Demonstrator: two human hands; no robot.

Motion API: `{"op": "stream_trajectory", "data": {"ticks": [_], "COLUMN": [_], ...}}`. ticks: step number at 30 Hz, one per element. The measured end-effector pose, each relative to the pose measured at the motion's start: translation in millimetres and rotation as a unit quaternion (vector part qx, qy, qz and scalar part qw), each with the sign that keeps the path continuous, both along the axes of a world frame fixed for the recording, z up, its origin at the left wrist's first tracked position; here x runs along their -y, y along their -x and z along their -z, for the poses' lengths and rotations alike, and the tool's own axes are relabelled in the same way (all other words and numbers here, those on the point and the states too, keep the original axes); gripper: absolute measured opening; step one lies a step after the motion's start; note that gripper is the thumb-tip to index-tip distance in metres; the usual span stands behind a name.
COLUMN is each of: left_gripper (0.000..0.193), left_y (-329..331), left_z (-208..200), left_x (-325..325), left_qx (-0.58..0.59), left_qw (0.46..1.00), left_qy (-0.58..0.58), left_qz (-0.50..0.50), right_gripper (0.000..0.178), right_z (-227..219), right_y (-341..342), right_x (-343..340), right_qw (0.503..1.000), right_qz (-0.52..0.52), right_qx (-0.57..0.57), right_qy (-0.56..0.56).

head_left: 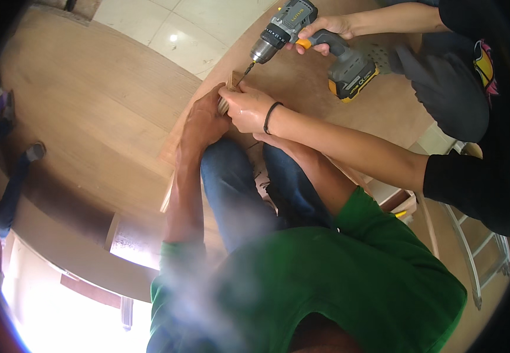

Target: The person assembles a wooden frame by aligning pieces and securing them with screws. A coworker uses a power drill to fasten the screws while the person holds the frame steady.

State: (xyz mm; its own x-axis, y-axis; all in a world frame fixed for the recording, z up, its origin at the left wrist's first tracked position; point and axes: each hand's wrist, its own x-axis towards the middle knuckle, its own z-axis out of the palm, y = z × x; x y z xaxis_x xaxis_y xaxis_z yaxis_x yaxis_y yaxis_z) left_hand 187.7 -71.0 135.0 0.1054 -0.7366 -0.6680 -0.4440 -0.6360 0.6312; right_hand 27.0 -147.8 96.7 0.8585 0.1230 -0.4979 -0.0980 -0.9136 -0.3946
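My left hand [209,120] is closed around a short piece of wood [230,80] held above my knees. Beside it, a co-worker's hand [249,109] with a dark wristband grips the same piece. My right forearm [314,167] reaches in beneath the co-worker's arm; my right hand [264,138] is mostly hidden there, so its fingers do not show. The co-worker's other hand [325,32] holds a grey and black cordless drill [281,29]. Its drill bit [250,69] points down at the wood and reaches its upper end, though whether it has entered cannot be seen.
A wood-coloured floor [102,88] spreads to the left, with pale tiles [175,35] beyond. On the right crouches the co-worker in dark clothes [458,88], near a metal ladder [484,253]. Another person's leg and shoe [34,152] show at far left.
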Motion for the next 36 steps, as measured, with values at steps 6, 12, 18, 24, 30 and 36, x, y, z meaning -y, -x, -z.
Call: {"op": "stream_trajectory", "data": {"ticks": [6, 12, 18, 24, 30, 36], "left_gripper": [0.084, 0.087, 0.091, 0.096, 0.092, 0.087], "left_y": [-1, 7, 4, 2, 8, 5], "left_z": [15, 27, 12, 9, 16, 17], "left_x": [-14, -24, -17, -12, -13, -11], "left_qx": [-0.099, -0.058, -0.078, -0.057, -0.063, -0.076], "left_qw": [0.993, 0.993, 0.996, 0.997, 0.996, 0.994], "left_qy": [-0.001, 0.092, -0.022, 0.019, 0.014, 0.007], "left_qz": [-0.061, -0.039, -0.041, -0.052, -0.067, -0.082], "right_gripper": [0.025, 0.035, 0.038, 0.043, 0.031, 0.021], "right_z": [-14, 12, 26, 23, -6, -15], "right_y": [23, 67, 89, 74, 64, 64], "right_x": [-10, -40, -50, -55, 15, 57], "right_qw": [0.959, 0.907, 0.898, 0.876, 0.850, 0.873], "right_qz": [0.253, 0.397, 0.318, 0.464, -0.005, -0.229], "right_qx": [0.107, 0.137, 0.245, 0.115, 0.367, 0.371], "right_qy": [-0.067, -0.001, 0.182, 0.061, 0.378, 0.217]}}
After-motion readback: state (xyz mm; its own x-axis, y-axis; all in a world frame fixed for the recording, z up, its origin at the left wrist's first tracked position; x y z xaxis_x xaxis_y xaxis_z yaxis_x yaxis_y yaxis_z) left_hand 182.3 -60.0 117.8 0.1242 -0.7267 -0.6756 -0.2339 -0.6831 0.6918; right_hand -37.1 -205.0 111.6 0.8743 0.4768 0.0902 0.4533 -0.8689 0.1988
